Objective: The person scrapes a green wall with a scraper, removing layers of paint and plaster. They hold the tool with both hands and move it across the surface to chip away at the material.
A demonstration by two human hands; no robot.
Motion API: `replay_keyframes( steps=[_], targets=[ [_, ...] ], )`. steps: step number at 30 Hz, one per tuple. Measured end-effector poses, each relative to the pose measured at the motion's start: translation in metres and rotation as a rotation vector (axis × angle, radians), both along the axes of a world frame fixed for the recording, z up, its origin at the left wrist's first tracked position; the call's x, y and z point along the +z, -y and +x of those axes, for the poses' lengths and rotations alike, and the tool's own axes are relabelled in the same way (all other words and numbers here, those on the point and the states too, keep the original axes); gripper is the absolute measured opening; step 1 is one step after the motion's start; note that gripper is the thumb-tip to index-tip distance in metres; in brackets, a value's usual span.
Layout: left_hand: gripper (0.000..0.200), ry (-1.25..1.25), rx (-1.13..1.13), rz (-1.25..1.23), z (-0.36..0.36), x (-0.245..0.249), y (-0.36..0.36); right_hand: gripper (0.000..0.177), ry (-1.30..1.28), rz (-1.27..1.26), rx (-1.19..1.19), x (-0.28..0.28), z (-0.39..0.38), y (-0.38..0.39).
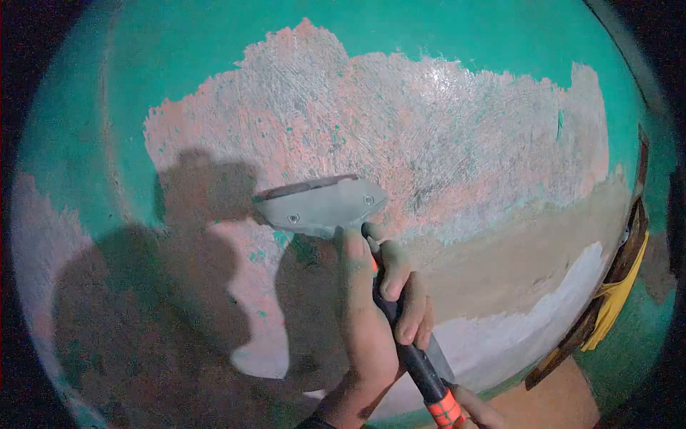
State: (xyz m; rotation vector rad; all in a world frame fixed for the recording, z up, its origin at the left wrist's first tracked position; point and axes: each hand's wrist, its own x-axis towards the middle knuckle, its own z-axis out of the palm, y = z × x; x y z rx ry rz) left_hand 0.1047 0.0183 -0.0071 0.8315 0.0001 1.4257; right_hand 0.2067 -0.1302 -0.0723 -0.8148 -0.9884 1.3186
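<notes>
A long-handled scraper [321, 207] with a wide grey head and a dark blade edge lies against the wall's stripped, pinkish-grey patch [429, 129]. My left hand [371, 307] is wrapped round the upper part of its black handle, thumb pointing up toward the head. Lower down, at the bottom edge of the view, my right hand [475, 411] holds the handle near its orange-and-black end; only part of that hand shows. Green paint [443, 28] surrounds the bare patch, with small green flecks left inside it.
Dark shadows fall across the wall's left side. Brownish and white bare areas [493, 343] spread below the patch. At the right, a yellow cloth [616, 300] hangs by a dark wooden edge [564, 357], above an orange-tan surface [543, 400].
</notes>
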Motion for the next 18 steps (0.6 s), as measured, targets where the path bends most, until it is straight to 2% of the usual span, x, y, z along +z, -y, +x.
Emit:
replay_keyframes(
  steps=[2,5,8,11,14,17,18],
  targets=[
    [0.028,0.014,-0.01,0.01,0.001,0.001,-0.001,0.051,-0.031,-0.007,-0.013,-0.005,-0.001,0.001],
    [0.028,0.023,-0.003,-0.01,0.001,0.003,-0.001,0.049,0.136,0.199,-0.191,-0.009,-0.006,-0.011],
    [0.028,-0.003,0.001,-0.02,0.001,0.004,-0.002,0.048,0.01,0.027,-0.045,-0.003,-0.004,-0.004],
    [0.029,-0.006,-0.005,-0.007,-0.001,-0.001,-0.004,0.049,0.061,0.09,-0.088,-0.016,-0.004,-0.009],
    [0.029,-0.017,0.007,0.03,0.0,0.004,-0.002,0.049,0.026,0.089,-0.033,-0.008,-0.003,-0.007],
    [0.029,-0.033,-0.001,0.05,-0.002,0.003,-0.001,0.049,-0.02,0.13,-0.221,-0.025,-0.018,-0.01],
    [0.029,-0.021,-0.011,0.027,0.0,0.001,-0.004,0.049,0.01,0.147,-0.162,-0.021,-0.014,-0.012]
  ],
)
